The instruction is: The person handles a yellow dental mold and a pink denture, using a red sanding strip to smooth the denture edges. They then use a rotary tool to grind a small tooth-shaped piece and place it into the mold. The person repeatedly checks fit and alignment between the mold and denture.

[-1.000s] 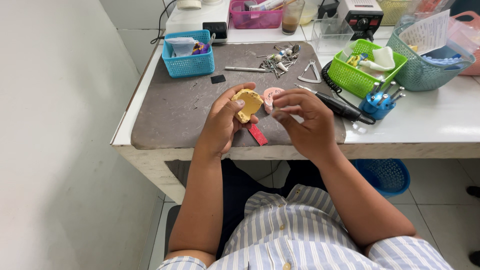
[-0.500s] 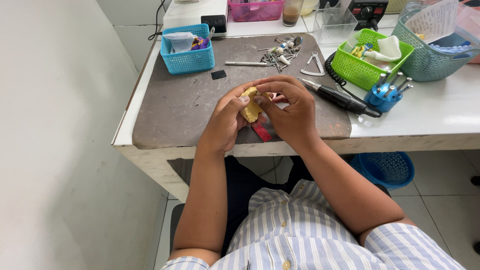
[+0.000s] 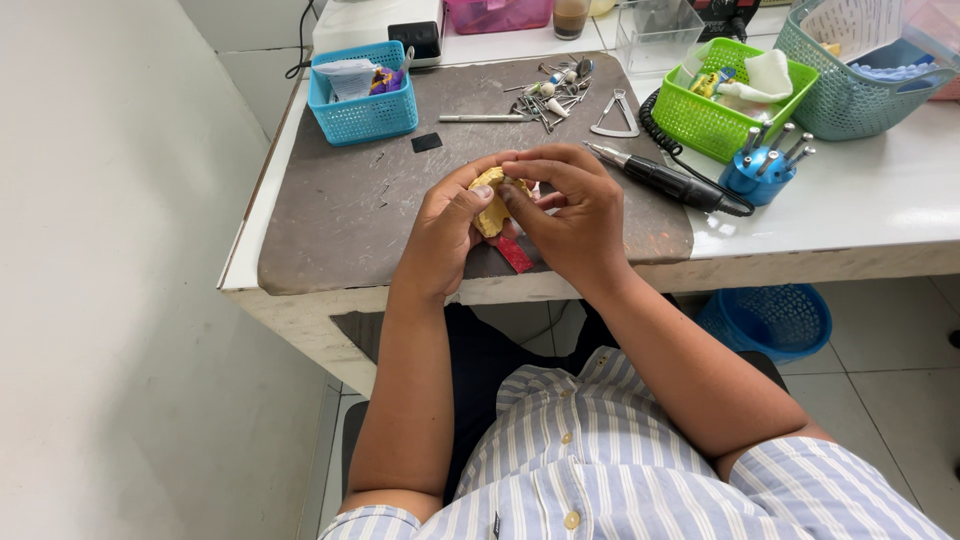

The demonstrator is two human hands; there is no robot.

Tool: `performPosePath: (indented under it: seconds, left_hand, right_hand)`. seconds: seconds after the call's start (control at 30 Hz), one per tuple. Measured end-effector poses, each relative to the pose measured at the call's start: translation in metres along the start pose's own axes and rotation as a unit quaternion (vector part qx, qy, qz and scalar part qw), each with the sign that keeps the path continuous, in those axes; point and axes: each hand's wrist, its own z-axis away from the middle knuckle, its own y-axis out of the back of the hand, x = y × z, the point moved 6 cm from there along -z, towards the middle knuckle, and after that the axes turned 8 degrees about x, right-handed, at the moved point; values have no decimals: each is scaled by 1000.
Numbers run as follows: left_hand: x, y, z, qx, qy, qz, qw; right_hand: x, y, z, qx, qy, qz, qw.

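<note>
Holding a small yellow dental cast [image 3: 490,205] between both hands, the person keeps it just above the near middle of the grey mat [image 3: 340,215] on the surface [image 3: 880,200]. The left hand [image 3: 445,235] cups the cast from the left with its thumb laid across the top; the right hand [image 3: 572,210] is closed over it from the right, fingertips pressing on its upper face. A sliver of pink shows between the fingers, but whether it is a separate piece seated on the cast I cannot tell. A red strip [image 3: 515,254] pokes out beneath the hands, resting on the mat.

Judging from this, the fitting or pressing work on the cast looks under way rather than finished: the black handpiece [image 3: 660,180] lies unused just right of the hands, and the scattered burs [image 3: 555,90] sit well apart at the far edge. Beyond those stand a blue basket [image 3: 362,112], a green basket [image 3: 715,125] and a blue bur stand [image 3: 760,172].

Compared with a second ago, the hands have come together: then the cast sat in the left hand alone with a pink piece in the right, held apart; now both hands close on one bundle. The view has also shifted slightly.
</note>
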Motion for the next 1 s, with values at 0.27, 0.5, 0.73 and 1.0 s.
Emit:
performPosePath:
  seconds: [0.27, 0.5, 0.73, 1.0]
  left_hand:
    - [0, -1, -1, 28, -13, -75, 997]
    - [5, -5, -1, 30, -50, -116, 991]
    - [14, -5, 3, 94, -95, -188, 973]
    - [42, -24, 28, 43, -289, -205, 934]
  right_hand:
    - [-8, 1, 0, 6, 8, 6, 1000]
    - [-6, 1, 0, -2, 25, 19, 999]
    - [2, 0, 5, -47, 17, -60, 997]
    - [19, 5, 7, -100, -80, -352, 927]
